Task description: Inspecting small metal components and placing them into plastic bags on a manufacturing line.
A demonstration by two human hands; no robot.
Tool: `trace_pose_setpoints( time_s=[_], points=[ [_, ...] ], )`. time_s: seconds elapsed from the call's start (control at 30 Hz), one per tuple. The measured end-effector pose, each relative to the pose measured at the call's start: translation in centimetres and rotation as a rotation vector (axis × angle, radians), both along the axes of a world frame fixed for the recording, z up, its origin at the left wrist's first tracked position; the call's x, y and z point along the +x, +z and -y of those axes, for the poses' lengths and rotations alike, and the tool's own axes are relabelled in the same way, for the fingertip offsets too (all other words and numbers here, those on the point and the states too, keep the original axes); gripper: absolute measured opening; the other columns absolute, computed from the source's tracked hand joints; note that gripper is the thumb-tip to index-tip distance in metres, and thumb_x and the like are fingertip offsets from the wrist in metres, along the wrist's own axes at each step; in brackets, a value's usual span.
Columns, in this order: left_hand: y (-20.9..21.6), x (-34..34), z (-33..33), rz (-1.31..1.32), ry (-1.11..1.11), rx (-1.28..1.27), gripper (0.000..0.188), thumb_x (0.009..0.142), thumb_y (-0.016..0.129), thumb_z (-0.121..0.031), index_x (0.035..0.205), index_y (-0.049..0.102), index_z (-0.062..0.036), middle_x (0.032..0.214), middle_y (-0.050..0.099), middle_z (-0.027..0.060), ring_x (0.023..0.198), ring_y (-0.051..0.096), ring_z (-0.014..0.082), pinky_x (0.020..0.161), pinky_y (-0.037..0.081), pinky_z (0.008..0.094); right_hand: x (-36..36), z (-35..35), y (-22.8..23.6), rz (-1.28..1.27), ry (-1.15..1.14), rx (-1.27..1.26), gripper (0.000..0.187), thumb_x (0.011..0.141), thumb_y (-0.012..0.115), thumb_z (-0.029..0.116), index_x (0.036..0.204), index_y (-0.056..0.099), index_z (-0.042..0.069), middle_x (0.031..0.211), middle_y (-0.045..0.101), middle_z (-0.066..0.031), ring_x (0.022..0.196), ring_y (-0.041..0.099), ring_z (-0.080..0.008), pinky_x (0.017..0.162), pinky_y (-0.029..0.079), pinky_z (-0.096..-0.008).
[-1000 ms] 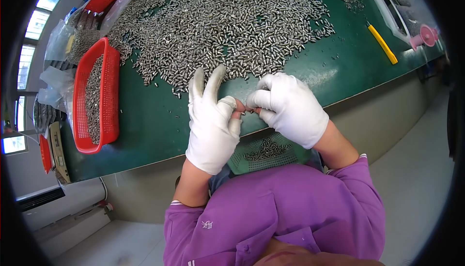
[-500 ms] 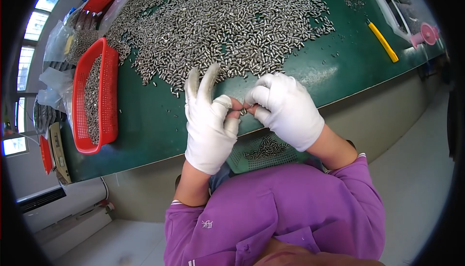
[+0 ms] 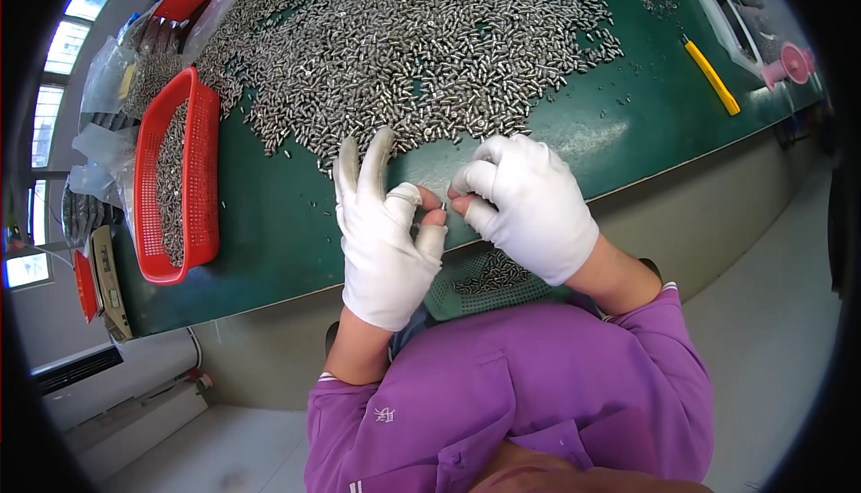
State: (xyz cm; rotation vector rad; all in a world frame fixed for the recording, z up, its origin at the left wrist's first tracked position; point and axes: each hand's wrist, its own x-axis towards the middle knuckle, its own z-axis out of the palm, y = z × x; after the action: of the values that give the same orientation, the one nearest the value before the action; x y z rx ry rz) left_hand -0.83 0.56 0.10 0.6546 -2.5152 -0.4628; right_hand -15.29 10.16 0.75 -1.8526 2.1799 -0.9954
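My left hand (image 3: 384, 235), in a white glove with bare thumb and index tips, pinches a small metal pin-like part (image 3: 443, 207) above the table's near edge. Its other fingers stretch toward the pile. Just right of it, my right hand (image 3: 531, 210), gloved alike, has thumb and index tip pressed together; whatever lies between them is hidden. The fingertips of the two hands are close but apart. Beyond them spreads a large pile of small shiny metal parts (image 3: 404, 53) on the green table (image 3: 269, 264).
A red plastic basket (image 3: 204, 179) of metal parts stands at the left. Below the table edge sits a green basket (image 3: 439, 300) with more parts. A yellow-handled cutter (image 3: 713, 78) and a pink spool-like object (image 3: 793, 62) are at right. A scale (image 3: 109, 282) stands far left.
My hands have drawn slightly apart; the left shifted a little left and down. The small metal part, earlier between both hands' fingertips, now shows at the left fingertips.
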Motion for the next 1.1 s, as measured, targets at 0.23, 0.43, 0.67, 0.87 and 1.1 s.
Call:
trace_pose_setpoints(
  time_s=[0.23, 0.43, 0.67, 0.87, 1.1],
  points=[
    [-0.09, 0.01, 0.00, 0.004, 0.008, 0.004, 0.018, 0.067, 0.068, -0.007, 0.082, 0.057, -0.0059, 0.135, 0.040, 0.0201, 0.125, 0.030, 0.0491, 0.102, 0.029, 0.0558, 0.56, 0.28, -0.54, -0.034, -0.001, -0.034, 0.010, 0.073, 0.066, 0.019, 0.075, 0.062, 0.010, 0.077, 0.055, -0.0061, 0.076, 0.056, -0.0253, 0.067, 0.047, -0.0376],
    [-0.06, 0.09, 0.09, 0.006, 0.024, -0.046, 0.020, 0.068, 0.066, -0.004, 0.082, 0.053, -0.0063, 0.134, 0.044, 0.0205, 0.123, 0.037, 0.0509, 0.100, 0.035, 0.0517, 0.66, -0.21, -0.60, -0.033, -0.051, -0.050, 0.009, 0.074, 0.066, 0.018, 0.077, 0.063, 0.010, 0.077, 0.056, -0.0059, 0.075, 0.056, -0.0258, 0.066, 0.047, -0.0378],
    [-0.14, 0.00, 0.17, 0.015, 0.044, -0.039, 0.018, 0.067, 0.067, -0.004, 0.080, 0.055, -0.0069, 0.134, 0.044, 0.0196, 0.124, 0.036, 0.0504, 0.100, 0.035, 0.0511, 0.85, 0.16, -0.40, -0.041, -0.047, -0.047, 0.010, 0.072, 0.067, 0.018, 0.076, 0.063, 0.011, 0.077, 0.056, -0.0054, 0.075, 0.056, -0.0254, 0.067, 0.047, -0.0373],
    [0.21, 0.17, -0.05, 0.023, 0.034, -0.007, 0.019, 0.065, 0.068, -0.003, 0.078, 0.053, -0.0068, 0.135, 0.044, 0.0189, 0.125, 0.035, 0.0500, 0.100, 0.035, 0.0510, 0.91, 0.04, -0.15, -0.011, -0.027, -0.028, 0.010, 0.069, 0.069, 0.019, 0.073, 0.063, 0.011, 0.077, 0.056, -0.0050, 0.075, 0.056, -0.0248, 0.066, 0.047, -0.0372],
    [0.48, 0.66, -0.23, 0.041, -0.007, 0.011, 0.022, 0.064, 0.069, -0.001, 0.076, 0.053, -0.0087, 0.136, 0.043, 0.0180, 0.125, 0.035, 0.0487, 0.101, 0.035, 0.0503, 0.87, -0.47, -0.60, -0.020, -0.013, -0.063, 0.009, 0.067, 0.070, 0.018, 0.071, 0.064, 0.013, 0.077, 0.057, -0.0040, 0.074, 0.056, -0.0252, 0.065, 0.047, -0.0374]
  ],
)
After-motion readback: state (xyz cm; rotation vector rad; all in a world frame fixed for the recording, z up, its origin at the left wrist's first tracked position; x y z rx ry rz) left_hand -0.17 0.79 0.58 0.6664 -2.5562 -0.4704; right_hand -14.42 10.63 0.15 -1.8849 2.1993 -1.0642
